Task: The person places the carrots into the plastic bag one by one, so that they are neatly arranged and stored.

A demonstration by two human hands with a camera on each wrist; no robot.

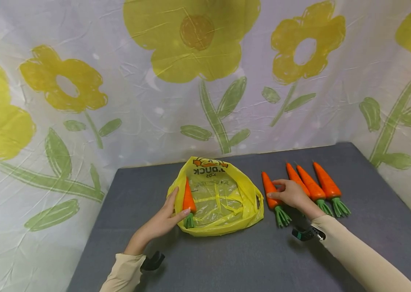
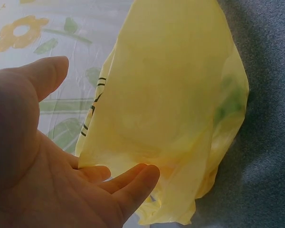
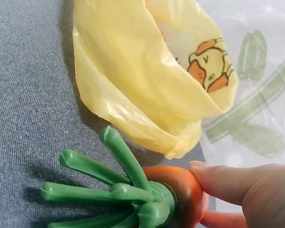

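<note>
1. Head view: a yellow plastic carrier bag (image 1: 223, 232) lay on the dark grey tabletop (image 1: 227, 263), mouth gaping, with one imitation carrot (image 1: 188, 198) inside along its 9 o'clock wall, tip toward 12 and green stalks toward 6.
2. Five carrots were in sight: the one in the bag, a held carrot (image 1: 273, 205) at the bag's 3 o'clock, and three loose carrots (image 1: 309, 182) side by side beyond that, between 2 and 3 o'clock.
3. The left hand (image 1: 163, 221) was at the bag's 9 o'clock side, thumb and fingers well apart, fingers slightly bent against the plastic; whether its thumb met the bagged carrot I could not tell.
4. The right hand (image 1: 293, 194) pinched the held carrot's orange body between thumb and fingers.
5. Toward the bag's 12 o'clock, dark lettering (image 1: 205, 172) read "DUCK" and "KIDS", mirrored, by an orange-billed duck print (image 3: 209, 66).
</note>
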